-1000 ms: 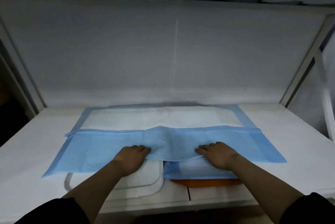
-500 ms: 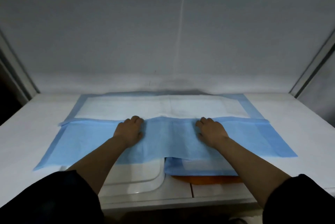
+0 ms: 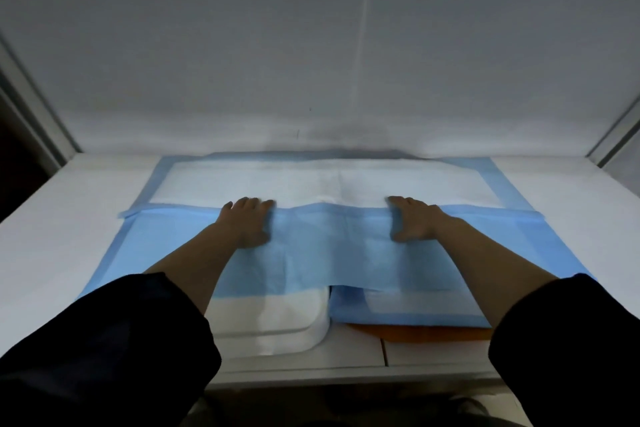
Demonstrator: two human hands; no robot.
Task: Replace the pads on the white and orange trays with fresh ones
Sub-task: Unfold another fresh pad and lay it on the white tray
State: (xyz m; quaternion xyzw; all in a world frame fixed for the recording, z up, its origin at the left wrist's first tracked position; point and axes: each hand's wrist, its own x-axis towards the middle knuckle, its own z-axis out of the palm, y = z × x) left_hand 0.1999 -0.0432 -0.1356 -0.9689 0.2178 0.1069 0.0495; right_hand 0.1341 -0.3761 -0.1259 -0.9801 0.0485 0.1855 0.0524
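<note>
A large blue-edged pad (image 3: 311,181) lies spread across the white table, white face up at the back. Its near part is folded over, blue side up (image 3: 329,250). My left hand (image 3: 247,219) and my right hand (image 3: 414,219) lie palm down on this blue flap, fingertips at its far edge, holding nothing. The flap covers the far part of the white tray (image 3: 277,333) at the near left. At the near right, the orange tray (image 3: 415,331) shows only a thin rim under a smaller folded blue pad (image 3: 415,305).
The white table (image 3: 69,219) runs to a grey back wall (image 3: 311,46), with metal frame posts at the left (image 3: 31,108) and right (image 3: 613,136). Bare table surface lies on both sides of the pad. My dark sleeves fill the lower corners.
Both hands have slid away from me over the blue flap, from near its front edge to its far edge. The raised middle of the flap now lies flatter. The camera has moved closer.
</note>
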